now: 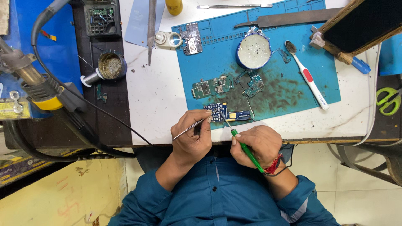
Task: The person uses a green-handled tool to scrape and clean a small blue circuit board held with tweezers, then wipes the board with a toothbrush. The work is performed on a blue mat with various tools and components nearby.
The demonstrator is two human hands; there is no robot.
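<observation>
The person sits at a white tabletop point(155, 100) with a blue mat point(318, 71) on it. The left hand point(191, 136) is curled shut around thin metal tweezers point(190, 127). The tweezer tips point toward 2 o'clock and touch the left edge of a small blue circuit board point(228, 113). This board lies at the near edge of the mat, at 12 o'clock from both hands.

The right hand point(256, 144) is closed around a green screwdriver point(247, 150). Its thin metal tip points toward 11 o'clock and comes down on the small blue circuit board, just beside the tweezer tips. A red string point(274, 165) is tied at the right wrist.

At 12 o'clock from that board lies a green circuit board point(211, 86), and just to its right at 3 o'clock sit some little broken board pieces point(252, 83). Farther up is a round tin point(254, 51) with white stuff inside. A white and red toothbrush point(307, 77) lies at 3 o'clock from the tin. At 9 o'clock from the tin is a grey circuit board point(191, 38).

Off the mat, at 9 o'clock, a round pot of wire wool point(111, 66) sits on a dark strip. A hot air tool point(29, 77) with a yellow ring hangs at the far left. Green scissors point(388, 100) lie at the far right.
</observation>
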